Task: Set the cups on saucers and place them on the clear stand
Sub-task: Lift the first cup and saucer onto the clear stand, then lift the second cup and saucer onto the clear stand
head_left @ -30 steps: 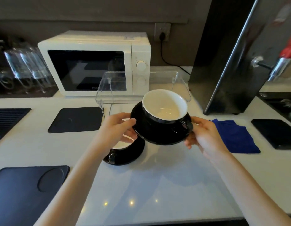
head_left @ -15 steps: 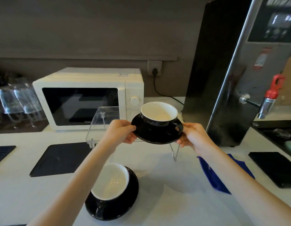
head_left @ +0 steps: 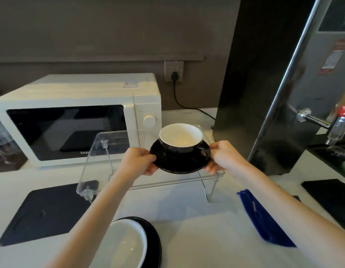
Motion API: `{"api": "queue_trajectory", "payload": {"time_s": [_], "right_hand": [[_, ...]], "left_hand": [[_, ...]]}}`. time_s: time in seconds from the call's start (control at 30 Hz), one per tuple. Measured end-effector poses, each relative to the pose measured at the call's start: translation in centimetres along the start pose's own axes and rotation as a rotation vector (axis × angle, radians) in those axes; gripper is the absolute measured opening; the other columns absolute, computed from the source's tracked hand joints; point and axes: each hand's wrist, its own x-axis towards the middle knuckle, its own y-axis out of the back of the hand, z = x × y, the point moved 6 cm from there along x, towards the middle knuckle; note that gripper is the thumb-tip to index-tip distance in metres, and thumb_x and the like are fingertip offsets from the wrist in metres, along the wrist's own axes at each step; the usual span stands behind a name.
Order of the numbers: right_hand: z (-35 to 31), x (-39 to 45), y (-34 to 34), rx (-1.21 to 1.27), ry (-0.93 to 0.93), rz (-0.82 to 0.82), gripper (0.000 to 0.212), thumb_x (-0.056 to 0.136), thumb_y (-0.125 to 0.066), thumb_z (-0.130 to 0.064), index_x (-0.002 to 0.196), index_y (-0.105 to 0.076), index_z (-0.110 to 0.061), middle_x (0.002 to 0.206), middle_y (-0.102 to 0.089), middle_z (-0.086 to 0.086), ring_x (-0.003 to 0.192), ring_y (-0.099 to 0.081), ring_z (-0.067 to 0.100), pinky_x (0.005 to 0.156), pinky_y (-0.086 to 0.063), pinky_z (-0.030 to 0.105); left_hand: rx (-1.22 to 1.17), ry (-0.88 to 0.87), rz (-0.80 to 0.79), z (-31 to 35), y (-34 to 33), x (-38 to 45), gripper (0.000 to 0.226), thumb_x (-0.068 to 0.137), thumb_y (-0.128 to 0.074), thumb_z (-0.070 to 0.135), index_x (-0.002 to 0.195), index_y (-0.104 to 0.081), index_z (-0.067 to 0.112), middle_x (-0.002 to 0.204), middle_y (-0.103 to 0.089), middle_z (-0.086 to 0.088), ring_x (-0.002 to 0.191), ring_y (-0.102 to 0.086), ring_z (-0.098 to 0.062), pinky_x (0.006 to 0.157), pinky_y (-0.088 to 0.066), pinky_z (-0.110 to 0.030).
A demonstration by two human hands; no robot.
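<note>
Left hand [head_left: 137,160] and right hand [head_left: 223,156] pinch opposite rims of the round black saucer [head_left: 180,164] carrying an empty black white-lined cup [head_left: 181,139] over the clear acrylic stand [head_left: 102,151] (white microwave [head_left: 77,117] behind). A second white-lined cup [head_left: 123,244] sits near, on its own black saucer [head_left: 155,242].

Cup [head_left: 181,138] on saucer [head_left: 180,161] over stand [head_left: 102,151], before microwave [head_left: 77,117].

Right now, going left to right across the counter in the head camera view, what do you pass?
Microwave → left hand → cup on its saucer → right hand → blue cloth
</note>
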Motion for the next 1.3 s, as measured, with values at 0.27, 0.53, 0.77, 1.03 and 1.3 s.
{"api": "queue_trajectory", "payload": {"time_s": [0.27, 0.53, 0.77, 1.03, 1.3], "right_hand": [[0.0, 0.5, -0.1, -0.211, 0.006, -0.012, 0.011, 0.094, -0.045, -0.006, 0.103, -0.05, -0.005, 0.059, -0.063, 0.012, 0.027, -0.053, 0.008, 0.032, -0.045, 0.018], [-1.2, -0.2, 1.0, -0.421, 0.007, -0.064, 0.018, 0.091, -0.051, -0.01, 0.099, -0.06, 0.003, 0.064, -0.067, 0.011, 0.035, -0.06, 0.011, 0.037, -0.049, 0.02], [-1.6, -5.9, 1.1, -0.607, 0.169, 0.047, 0.021, 0.092, -0.049, -0.021, 0.09, -0.063, -0.006, 0.076, -0.07, 0.013, 0.06, -0.066, 0.019, 0.055, -0.054, 0.028], [3.2, -12.4, -8.3, -0.688, 0.373, -0.037, 0.019, 0.089, -0.049, -0.028, 0.093, -0.063, -0.015, 0.086, -0.07, 0.002, 0.083, -0.062, 0.025, 0.069, -0.048, 0.033], [9.8, -12.0, -16.2, -0.213, 0.092, -0.281, 0.025, 0.09, -0.05, -0.027, 0.109, -0.053, -0.012, 0.074, -0.067, 0.014, 0.055, -0.062, 0.027, 0.052, -0.051, 0.033]], "left_hand": [[0.036, -0.025, -0.027, -0.6, -0.1, 0.5, 0.017, 0.086, -0.053, 0.003, 0.072, -0.06, 0.011, 0.036, -0.061, 0.004, 0.035, -0.056, -0.005, 0.043, -0.052, -0.017], [0.21, -0.039, -0.092, 0.3, 0.2, -0.2, 0.026, 0.088, -0.053, 0.019, 0.1, -0.064, -0.002, 0.058, -0.066, -0.006, 0.045, -0.061, -0.012, 0.046, -0.053, -0.019], [0.657, -0.359, 0.051, 1.8, 3.3, -5.5, 0.025, 0.09, -0.047, 0.023, 0.102, -0.065, 0.011, 0.076, -0.07, -0.004, 0.065, -0.064, -0.014, 0.066, -0.048, -0.025], [0.871, -0.456, 0.327, -4.9, 7.5, -13.7, 0.021, 0.087, -0.051, 0.013, 0.097, -0.07, 0.013, 0.096, -0.069, -0.007, 0.085, -0.063, -0.032, 0.063, -0.046, -0.035], [0.643, 0.094, 0.173, -17.2, 8.5, -15.5, 0.032, 0.089, -0.049, 0.024, 0.114, -0.061, 0.007, 0.077, -0.066, -0.009, 0.08, -0.06, -0.029, 0.069, -0.041, -0.031]]}}
